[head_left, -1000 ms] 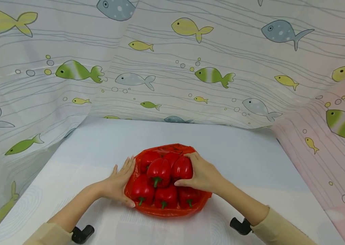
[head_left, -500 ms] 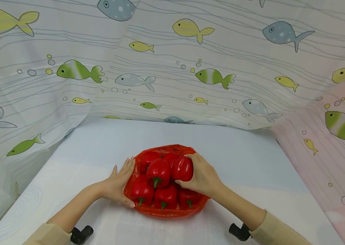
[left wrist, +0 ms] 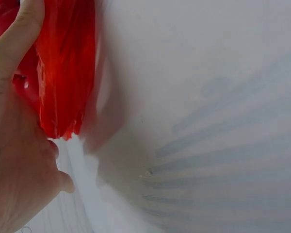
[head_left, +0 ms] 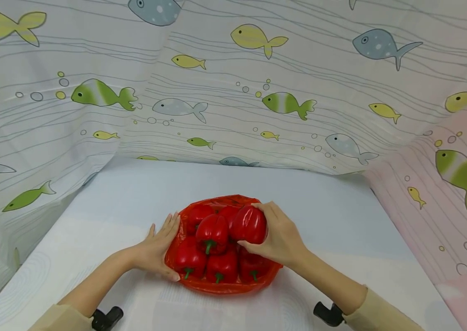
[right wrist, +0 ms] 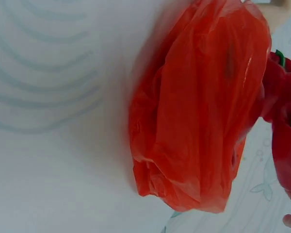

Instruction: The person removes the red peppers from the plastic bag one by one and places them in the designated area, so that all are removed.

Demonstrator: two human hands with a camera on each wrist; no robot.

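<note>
A red plastic bag (head_left: 227, 288) full of several red bell peppers sits on the table, its mouth spread wide. My right hand (head_left: 280, 239) grips one bell pepper (head_left: 250, 224) at the upper right of the pile, thumb on the near side and fingers behind. In the right wrist view that pepper (right wrist: 287, 145) shows at the right edge, beside the bag's crinkled wall (right wrist: 199, 111). Straight fingers of my left hand (head_left: 155, 250) rest against the bag's left side. Another pepper (head_left: 212, 233) with a green stem lies on top of the pile, left of the held one.
A pale patterned cloth covers the table (head_left: 134, 193). Curtains (head_left: 200, 82) printed with fish stand behind and at both sides. Black wrist mounts (head_left: 328, 314) sit near both sleeves.
The right hand has raised its pepper slightly from the pile, up and a little to the right. My left hand stays against the bag. The view has shifted slightly.
</note>
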